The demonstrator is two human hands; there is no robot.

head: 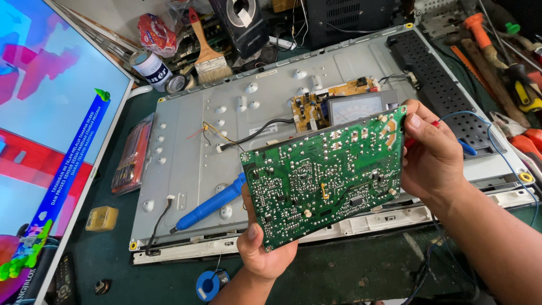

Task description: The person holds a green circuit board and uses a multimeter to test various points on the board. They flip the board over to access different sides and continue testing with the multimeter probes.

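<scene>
A green circuit board (324,178) is held up in front of me, solder side facing me and tilted. My left hand (262,251) grips its lower left corner from below. My right hand (432,155) clamps the upper right edge and also pinches a red probe against it, with a blue wire (497,147) running off to the right. Behind the board lies the grey metal back panel of a flat television (197,135), with a yellow circuit board (310,107) and an analogue meter (355,107) on it. A blue-handled soldering iron (212,204) rests on the panel near my left hand.
A lit television screen (51,124) stands at the left. At the back are a paint brush (209,56), a white can (149,68) and black boxes. Screwdrivers and pliers (508,56) lie at the right. A red screwdriver case (131,158), a yellow block (103,218) and a solder spool (209,284) sit on the green mat.
</scene>
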